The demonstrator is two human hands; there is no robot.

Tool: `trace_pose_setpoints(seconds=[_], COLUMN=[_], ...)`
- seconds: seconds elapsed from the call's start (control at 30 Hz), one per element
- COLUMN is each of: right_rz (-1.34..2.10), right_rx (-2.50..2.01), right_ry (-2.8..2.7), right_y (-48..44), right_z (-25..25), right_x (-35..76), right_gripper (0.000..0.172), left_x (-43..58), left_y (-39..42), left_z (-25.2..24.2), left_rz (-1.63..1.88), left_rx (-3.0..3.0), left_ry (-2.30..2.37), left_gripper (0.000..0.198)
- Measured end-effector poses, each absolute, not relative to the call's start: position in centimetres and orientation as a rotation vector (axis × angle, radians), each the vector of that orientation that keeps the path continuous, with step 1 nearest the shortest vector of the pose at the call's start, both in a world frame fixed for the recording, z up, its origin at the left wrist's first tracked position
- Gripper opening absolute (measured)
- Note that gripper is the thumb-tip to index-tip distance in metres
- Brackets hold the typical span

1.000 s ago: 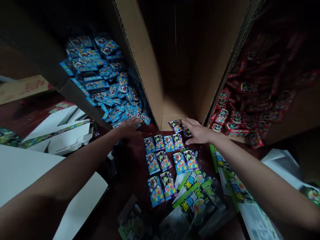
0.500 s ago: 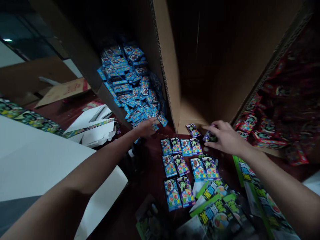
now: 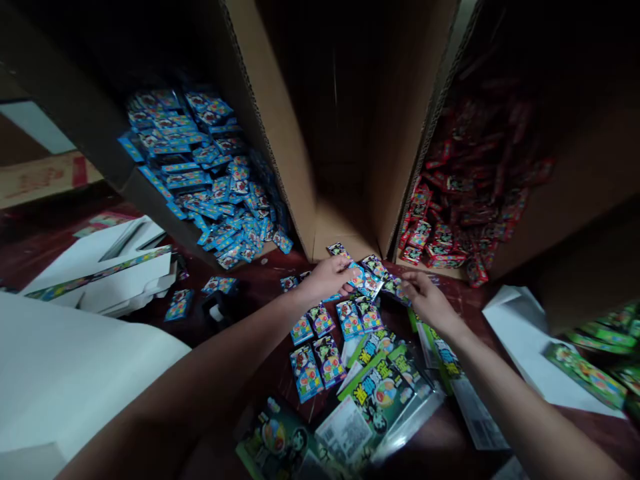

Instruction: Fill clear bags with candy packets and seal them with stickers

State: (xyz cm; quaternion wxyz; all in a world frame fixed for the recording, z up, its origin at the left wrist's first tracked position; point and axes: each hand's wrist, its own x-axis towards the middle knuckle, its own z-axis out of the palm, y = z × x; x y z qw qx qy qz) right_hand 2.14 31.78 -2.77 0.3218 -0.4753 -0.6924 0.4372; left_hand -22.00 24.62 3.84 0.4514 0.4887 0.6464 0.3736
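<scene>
My left hand (image 3: 327, 279) is closed on a small blue candy packet (image 3: 357, 275), held over the middle of the red-brown surface. Close by on the right, the fingers of my right hand (image 3: 429, 300) pinch a purple candy packet (image 3: 395, 289). Another purple packet (image 3: 374, 266) lies between the hands, just in front of the middle carton. Nearer to me, blue packets (image 3: 307, 373) and purple packets (image 3: 329, 360) lie side by side in pairs. My left hand and forearm partly hide the farther pairs.
Three tall cardboard cartons stand ahead: the left holds a heap of blue packets (image 3: 220, 193), the middle carton (image 3: 335, 223) is dark inside, the right holds red packets (image 3: 450, 213). Green printed pouches (image 3: 385, 387) lie in front. White card sheets (image 3: 100, 267) lie left.
My left hand has come from the blue heap to the middle with a blue packet. My right hand still has a purple packet. The view has turned rightward.
</scene>
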Motion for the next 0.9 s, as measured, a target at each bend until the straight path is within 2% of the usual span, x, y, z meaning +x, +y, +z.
trace_pose_setpoints(seconds=[0.1, 0.17, 0.3, 0.4, 0.53, 0.63, 0.77, 0.9], right_rz=[1.15, 1.179, 1.5, 1.63, 1.49, 1.319, 1.378, 1.062], right_rx=[-1.306, -1.335, -1.319, -1.306, -1.197, -1.207, -1.332, -1.416], right_ry=[-1.797, -1.76, -1.529, -1.444, -1.679, -1.882, -1.901, -2.181], right_y=[30.8, 29.3, 25.4, 22.9, 20.3, 18.6, 17.3, 18.2], right_z=[-2.1, -1.4, -0.7, -1.4, -3.0, -3.8, -4.4, -4.3], right_x=[3.7, 4.8, 5.7, 4.8, 3.6, 4.5, 6.9, 7.2], right_gripper=[0.037, 0.042, 0.048, 0.055, 0.05, 0.051, 0.054, 0.051], left_x=[-20.9, -20.7, -19.4, -17.4, -15.2, -14.5, -14.0, -13.0], left_y=[24.6, 23.1, 17.8, 13.5, 9.7, 8.4, 8.1, 9.2], left_z=[4.4, 4.9, 4.3, 2.5, 0.5, 0.2, 0.0, 0.1], left_rz=[0.911, 0.925, 0.889, 0.491, 0.166, 0.119, 0.098, -0.051], left_rx=[1.179, 1.263, 1.873, 2.352, 2.606, 2.629, 2.634, 2.488], left_ry=[1.531, 1.527, 1.797, 1.874, 1.843, 1.817, 1.711, 1.783], left_gripper=[0.049, 0.053, 0.045, 0.035, 0.033, 0.032, 0.031, 0.029])
